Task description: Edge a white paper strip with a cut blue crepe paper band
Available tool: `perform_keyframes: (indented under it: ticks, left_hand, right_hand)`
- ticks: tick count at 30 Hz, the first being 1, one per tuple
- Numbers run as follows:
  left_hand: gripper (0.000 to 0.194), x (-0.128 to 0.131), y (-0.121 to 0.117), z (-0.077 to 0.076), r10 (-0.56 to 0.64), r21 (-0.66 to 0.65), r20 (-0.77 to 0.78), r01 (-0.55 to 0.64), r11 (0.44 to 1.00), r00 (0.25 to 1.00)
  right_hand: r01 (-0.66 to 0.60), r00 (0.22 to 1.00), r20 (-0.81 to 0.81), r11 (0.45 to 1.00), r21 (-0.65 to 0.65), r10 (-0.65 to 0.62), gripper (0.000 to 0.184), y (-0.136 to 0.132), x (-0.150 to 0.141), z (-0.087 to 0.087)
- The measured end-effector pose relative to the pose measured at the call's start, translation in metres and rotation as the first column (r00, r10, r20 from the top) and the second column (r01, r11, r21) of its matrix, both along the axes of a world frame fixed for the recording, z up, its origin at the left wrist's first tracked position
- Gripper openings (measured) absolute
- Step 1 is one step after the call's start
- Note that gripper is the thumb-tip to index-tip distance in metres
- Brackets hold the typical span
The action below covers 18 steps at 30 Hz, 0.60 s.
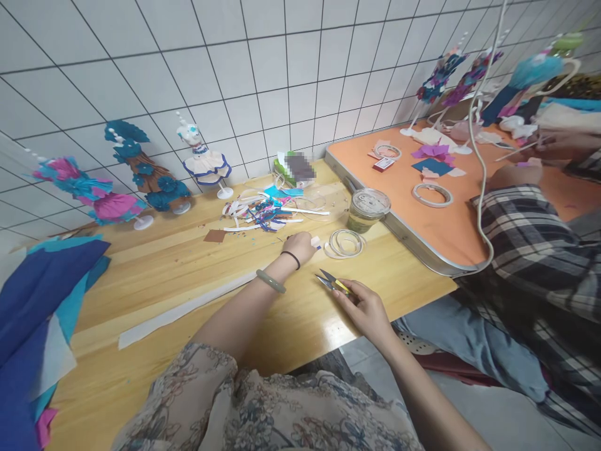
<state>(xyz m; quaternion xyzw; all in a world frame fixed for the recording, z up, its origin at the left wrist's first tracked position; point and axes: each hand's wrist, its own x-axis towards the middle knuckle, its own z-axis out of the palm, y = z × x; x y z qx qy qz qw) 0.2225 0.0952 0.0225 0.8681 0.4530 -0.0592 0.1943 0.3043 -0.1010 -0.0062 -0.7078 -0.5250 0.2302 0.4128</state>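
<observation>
My left hand (300, 245) reaches out over the wooden table (154, 269), fingers closed on a small white piece (315, 242) beside rings of clear tape (345, 243). A green bangle and a black band sit on that wrist. My right hand (366, 307) rests near the table's front edge and grips small yellow-handled thread snips (331, 282), blades pointing left. A long white paper strip (188, 307) lies diagonally under my left forearm.
Scraps of white and blue paper (263, 213) pile behind my left hand. Paper-dressed dolls (204, 160) stand along the tiled wall. A lidded cup (367, 210) sits beside an orange table (422, 188). Blue paper sheets (42, 294) lie left. A person in a plaid shirt (539, 263) sits right.
</observation>
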Motion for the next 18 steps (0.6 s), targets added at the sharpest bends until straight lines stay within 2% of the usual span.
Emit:
perform_keyframes:
  ticks: [7, 18]
  left_hand:
    - [0.022, -0.003, -0.006, 0.001, -0.021, 0.039, 0.013, 0.021, 0.999, 1.000]
    - [0.024, 0.007, -0.009, 0.003, 0.002, 0.031, -0.001, -0.002, 1.000, 1.000]
  right_hand:
    - [0.022, 0.999, 0.031, 1.000, 0.014, -0.023, 0.037, 0.000, 0.000, 0.001]
    - [0.007, 1.000, 0.027, 1.000, 0.014, -0.007, 0.037, -0.001, 0.000, -0.002]
